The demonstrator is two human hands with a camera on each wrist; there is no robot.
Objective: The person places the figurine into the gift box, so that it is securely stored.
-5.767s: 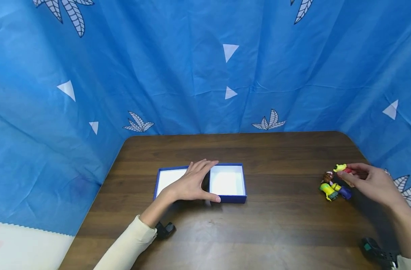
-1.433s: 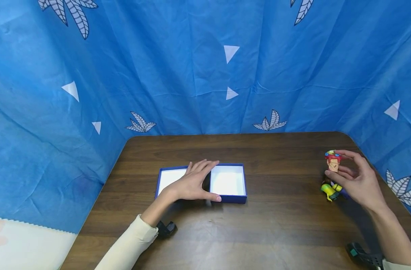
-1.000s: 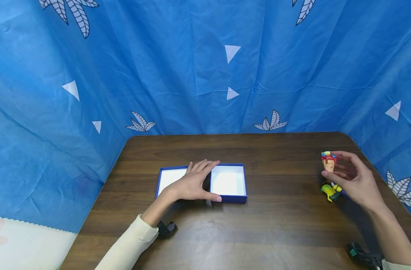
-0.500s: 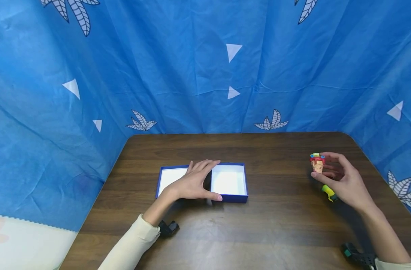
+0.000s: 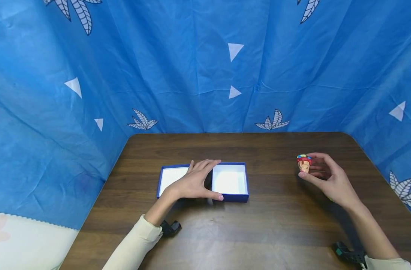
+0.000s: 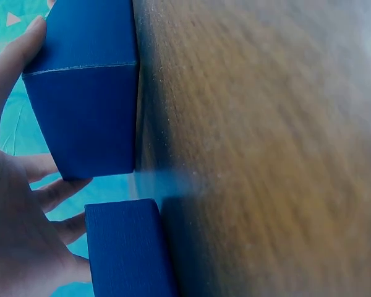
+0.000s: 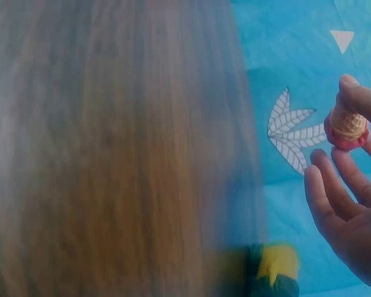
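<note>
My left hand [image 5: 191, 185] spans the left side of a blue box [image 5: 238, 198] with a white inside, thumb at its near edge and fingertips at its far edge. A shallower blue-rimmed tray, perhaps the lid [image 5: 169, 177], lies beside it, partly under the hand. In the left wrist view, the box [image 6: 86, 117] sits between thumb and fingers. Above the table's right side, my right hand [image 5: 335, 183] pinches a small toy ice cream cone [image 5: 304, 165] with a red top. The right wrist view shows its waffle cone [image 7: 349, 124] under the thumb.
A yellow and green toy figure [image 7: 277, 269] lies on the table, mostly hidden behind my right hand in the head view. Brown wood makes up the tabletop [image 5: 259, 232]. A blue patterned cloth [image 5: 192, 67] hangs along its back and sides.
My right hand has lifted the toy ice cream cone from the group of toys and carried it leftward toward the box. The left hand has stayed at the box.
</note>
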